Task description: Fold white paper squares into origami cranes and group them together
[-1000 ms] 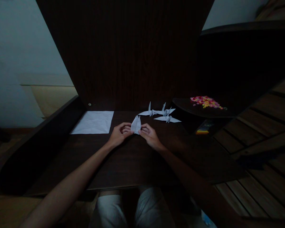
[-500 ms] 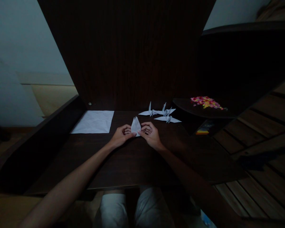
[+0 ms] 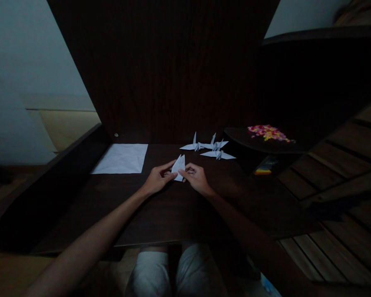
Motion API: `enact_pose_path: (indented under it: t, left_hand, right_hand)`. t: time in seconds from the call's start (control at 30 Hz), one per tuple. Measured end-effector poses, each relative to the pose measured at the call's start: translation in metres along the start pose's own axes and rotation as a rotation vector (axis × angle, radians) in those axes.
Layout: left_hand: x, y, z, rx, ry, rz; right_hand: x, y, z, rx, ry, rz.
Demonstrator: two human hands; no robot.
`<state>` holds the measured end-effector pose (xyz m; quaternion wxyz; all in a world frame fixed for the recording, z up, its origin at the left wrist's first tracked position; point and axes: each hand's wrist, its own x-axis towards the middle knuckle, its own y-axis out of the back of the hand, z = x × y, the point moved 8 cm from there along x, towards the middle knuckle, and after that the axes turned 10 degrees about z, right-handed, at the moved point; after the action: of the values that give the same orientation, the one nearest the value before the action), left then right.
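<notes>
A small white folded paper piece [image 3: 178,166] with two pointed tips sits just above the dark wooden table [image 3: 160,210], pinched from both sides. My left hand [image 3: 156,180] grips its left edge with thumb and fingertips. My right hand [image 3: 197,177] grips its right edge the same way. The piece tilts slightly to the right. Behind it, three finished white paper cranes [image 3: 208,149] stand on the table.
A flat white sheet of paper [image 3: 121,158] lies at the left back of the table. A dark tray [image 3: 244,140] holding a heap of small colourful bits [image 3: 268,132] sits at the right. A tall dark wooden panel rises behind the table. Wooden slats run along the right.
The folded piece has dropped a little lower and tipped to the right between my hands. My left fingers have stretched out along its edge.
</notes>
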<state>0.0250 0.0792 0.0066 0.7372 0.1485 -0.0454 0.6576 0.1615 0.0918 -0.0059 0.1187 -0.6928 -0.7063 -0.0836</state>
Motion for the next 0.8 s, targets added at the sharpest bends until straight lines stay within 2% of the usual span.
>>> enact_pose_path:
  t: [0.13, 0.3, 0.5, 0.7, 0.8]
  left_hand:
    - [0.000, 0.007, 0.016, 0.111, -0.121, 0.044]
    - [-0.001, 0.000, 0.018, 0.169, -0.194, -0.060]
    - [-0.001, -0.003, 0.015, 0.191, -0.174, -0.081]
    - [-0.003, -0.005, 0.017, 0.191, -0.152, -0.141]
    - [-0.003, -0.005, 0.013, 0.147, -0.106, -0.136]
  right_hand:
    - [-0.001, -0.003, 0.000, -0.015, -0.016, -0.021]
    - [-0.001, -0.001, -0.005, -0.026, 0.009, 0.011]
    - [-0.003, -0.002, -0.014, -0.065, 0.066, -0.008]
    - [-0.004, 0.000, -0.017, -0.073, 0.057, 0.026]
    - [-0.002, 0.002, -0.015, -0.066, 0.056, 0.035]
